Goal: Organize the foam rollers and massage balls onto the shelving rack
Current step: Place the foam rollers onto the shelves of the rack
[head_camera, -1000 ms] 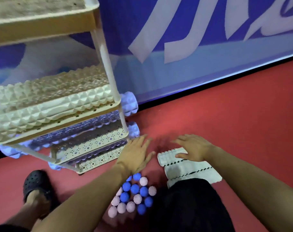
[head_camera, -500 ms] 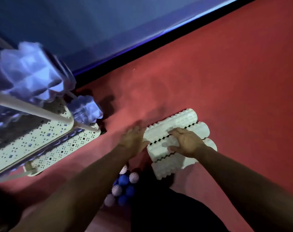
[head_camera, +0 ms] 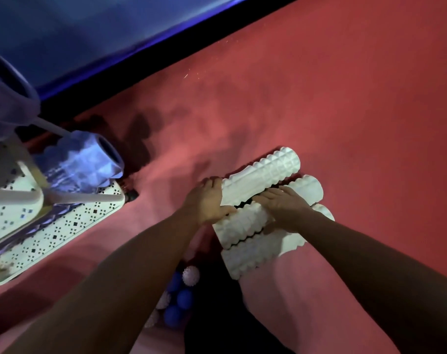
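Observation:
Three white ridged foam rollers lie side by side on the red floor: a far one (head_camera: 263,172), a middle one (head_camera: 239,224) and a near one (head_camera: 258,254). My left hand (head_camera: 207,200) grips the left end of the far roller, with its fingers over the end face and its thumb along the gap. My right hand (head_camera: 283,205) rests flat on the middle roller, fingertips at the gap beside the far one. Blue and white spiky massage balls (head_camera: 179,297) sit in a cluster below my left forearm, partly hidden. The shelving rack (head_camera: 64,226) stands at the left.
A pale blue roller (head_camera: 84,162) pokes out of the rack's low shelf toward the white rollers. A blue wall with a black base strip (head_camera: 191,44) runs along the back. Red floor stretches to the right. My dark-clothed knee (head_camera: 217,315) is beside the balls.
The view has dropped closer to the floor. My left hand has moved from beside the rollers onto the far roller's left end. My right hand stays on the middle roller.

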### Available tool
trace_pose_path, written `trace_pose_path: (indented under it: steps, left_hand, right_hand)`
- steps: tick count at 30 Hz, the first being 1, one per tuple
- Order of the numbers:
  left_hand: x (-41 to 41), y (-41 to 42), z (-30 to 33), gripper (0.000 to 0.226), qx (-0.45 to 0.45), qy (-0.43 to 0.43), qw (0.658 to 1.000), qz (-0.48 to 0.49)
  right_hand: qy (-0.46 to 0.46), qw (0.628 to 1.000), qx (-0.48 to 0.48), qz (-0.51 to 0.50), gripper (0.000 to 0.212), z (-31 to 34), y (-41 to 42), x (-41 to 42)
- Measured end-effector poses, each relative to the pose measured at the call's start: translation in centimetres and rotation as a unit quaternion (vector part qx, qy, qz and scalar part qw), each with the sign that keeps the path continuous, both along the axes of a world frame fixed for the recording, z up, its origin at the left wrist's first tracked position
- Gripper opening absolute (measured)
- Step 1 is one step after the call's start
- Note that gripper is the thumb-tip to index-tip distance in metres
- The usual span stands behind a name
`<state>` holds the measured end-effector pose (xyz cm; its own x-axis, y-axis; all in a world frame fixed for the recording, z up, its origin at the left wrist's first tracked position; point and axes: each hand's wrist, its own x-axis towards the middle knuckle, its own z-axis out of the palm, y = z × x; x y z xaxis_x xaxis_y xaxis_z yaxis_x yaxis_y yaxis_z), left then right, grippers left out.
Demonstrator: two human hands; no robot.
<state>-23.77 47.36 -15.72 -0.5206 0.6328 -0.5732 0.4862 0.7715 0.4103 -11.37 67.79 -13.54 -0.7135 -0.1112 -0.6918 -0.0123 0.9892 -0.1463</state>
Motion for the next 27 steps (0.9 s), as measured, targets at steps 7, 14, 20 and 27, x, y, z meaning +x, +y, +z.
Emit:
trace_pose_path:
  steps: [7,14,20,27]
  left_hand:
    - [-1.7,-3.6,2.1,0.093,-0.001,0.009,0.999,0.043]
    - [-3.2,-6.4,8.7,0.085,-0.031,0.045,0.997,0.049]
    - [-2.3,-8.8,20.1,0.085,-0.007,0.117,0.993,0.000]
    - [-0.1,-13.6,34.2,0.089,0.026,0.246,0.969,-0.025]
  right_hand:
    - [-0.014,0.999,-0.015,0.035,0.085,0.2,0.2,-1.6]
    - [-0.004,1.000,-0.015,-0.002,0.081,7.8,-0.6,-3.4]
    - [0.024,0.999,0.021,-0.020,0.091,18.5,-1.7,-2.9]
    - [0.087,0.996,-0.005,-0.014,0.073,32.8,-5.8,-1.5]
